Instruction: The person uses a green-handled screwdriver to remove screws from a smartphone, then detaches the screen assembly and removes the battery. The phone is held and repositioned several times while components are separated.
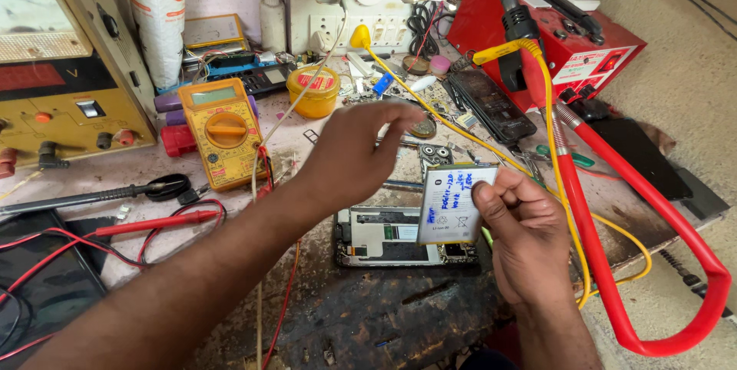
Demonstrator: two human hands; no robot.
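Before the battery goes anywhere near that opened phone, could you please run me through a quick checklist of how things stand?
1. Grip on the phone battery: right hand pinches its right edge, label facing up. Ok.
2. Opened phone lies flat on the workbench, inside up. Ok.
3. Battery bay free: the battery hangs over the phone's right part and hides it. Cannot tell.
4. Left hand hovers above the phone, blurred, holding nothing visible. Cannot tell.
5. Yellow cable and red multimeter probe lie close to the phone. Not ok.
6. Yellow multimeter sits apart on the left. Ok.
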